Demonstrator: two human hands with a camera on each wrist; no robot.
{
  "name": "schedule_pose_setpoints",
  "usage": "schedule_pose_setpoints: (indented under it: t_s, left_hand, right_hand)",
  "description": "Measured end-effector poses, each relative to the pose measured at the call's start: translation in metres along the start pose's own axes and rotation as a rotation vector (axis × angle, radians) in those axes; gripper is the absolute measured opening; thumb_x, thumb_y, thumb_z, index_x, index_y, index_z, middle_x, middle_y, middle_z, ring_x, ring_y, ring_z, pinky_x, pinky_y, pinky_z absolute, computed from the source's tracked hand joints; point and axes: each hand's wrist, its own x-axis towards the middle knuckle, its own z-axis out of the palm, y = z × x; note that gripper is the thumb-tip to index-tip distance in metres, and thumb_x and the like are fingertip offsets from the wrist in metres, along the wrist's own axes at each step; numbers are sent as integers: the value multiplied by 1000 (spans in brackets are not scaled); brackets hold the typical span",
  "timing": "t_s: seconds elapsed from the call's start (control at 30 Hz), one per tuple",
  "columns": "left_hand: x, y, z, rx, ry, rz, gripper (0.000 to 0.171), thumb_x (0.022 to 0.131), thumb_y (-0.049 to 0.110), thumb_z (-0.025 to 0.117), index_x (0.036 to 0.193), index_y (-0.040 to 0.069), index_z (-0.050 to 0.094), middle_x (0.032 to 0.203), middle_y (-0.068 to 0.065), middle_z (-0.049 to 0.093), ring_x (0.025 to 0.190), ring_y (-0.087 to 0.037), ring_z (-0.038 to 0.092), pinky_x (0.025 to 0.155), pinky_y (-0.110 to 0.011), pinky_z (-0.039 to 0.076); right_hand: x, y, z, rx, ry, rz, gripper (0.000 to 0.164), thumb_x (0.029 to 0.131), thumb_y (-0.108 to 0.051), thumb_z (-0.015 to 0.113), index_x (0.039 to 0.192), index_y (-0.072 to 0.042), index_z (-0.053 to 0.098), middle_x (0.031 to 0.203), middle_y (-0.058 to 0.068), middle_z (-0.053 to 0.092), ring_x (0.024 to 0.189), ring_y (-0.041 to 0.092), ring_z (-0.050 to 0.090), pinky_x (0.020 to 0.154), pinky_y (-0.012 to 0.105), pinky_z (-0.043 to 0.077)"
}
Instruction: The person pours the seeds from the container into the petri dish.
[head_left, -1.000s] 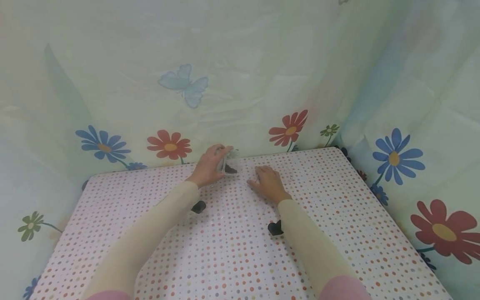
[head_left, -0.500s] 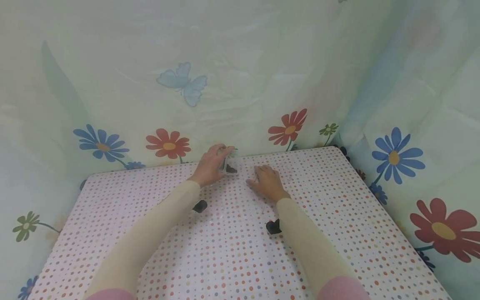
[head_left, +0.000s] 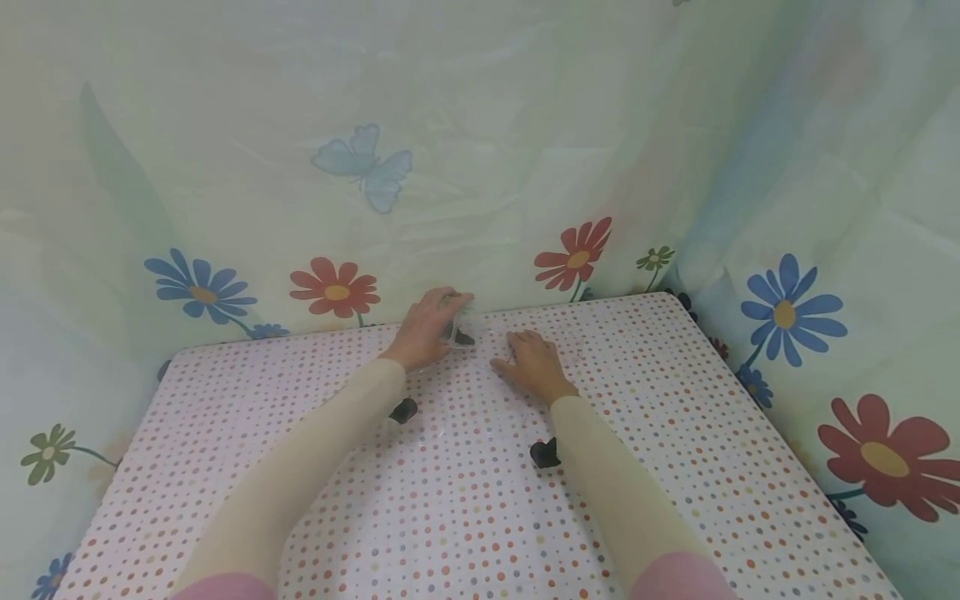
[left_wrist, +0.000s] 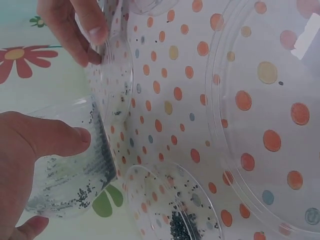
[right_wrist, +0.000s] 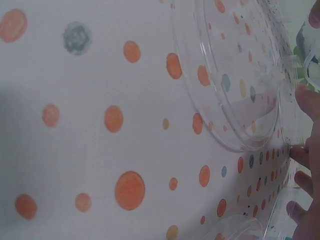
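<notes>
In the head view, my left hand (head_left: 426,330) grips a clear container (left_wrist: 75,162) near the table's back edge. Small dark beads lie along one side of that container, and others cling to its walls. To the right, my right hand (head_left: 534,367) is low over the table, fingers loosely bent and nothing gripped. Its fingertips are at the edge of a shallow clear dish (left_wrist: 122,85) with a few dark grains in it; whether they press on it I cannot tell. A second clear dish (left_wrist: 145,200) holds a heap of dark beads (left_wrist: 181,226).
A large clear round dish or lid (left_wrist: 215,100) lies on the dotted tablecloth (head_left: 465,517). Dark heaps show beside the left sleeve (head_left: 403,410) and the right sleeve (head_left: 545,454). A flower-printed curtain (head_left: 465,192) rises behind the table.
The left hand and its container shift very slightly in the head view. The right hand stays almost in place, and the whole view drifts a little.
</notes>
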Motion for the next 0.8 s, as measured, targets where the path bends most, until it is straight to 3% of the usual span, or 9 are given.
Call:
schedule_pose_setpoints:
  t_s: [0.47,0.8]
  left_hand:
    - [4,11,1,59,-18,17,92,69,5,74,143,30,26,143,-4,30,136,-20,23,101,-45,38]
    - [8,16,1,128,-6,100,84,74,4,69,142,30,27,142,-4,33,133,-20,27,97,-44,41]
  right_hand:
    - [-1,0,-1,-1,6,-23,69,86,-53,51,138,-9,39,143,11,40,136,29,29,112,51,23]
    - [-3,0,-3,3,7,-25,69,86,-53,51,138,-8,39,142,11,41,136,28,29,111,52,24]
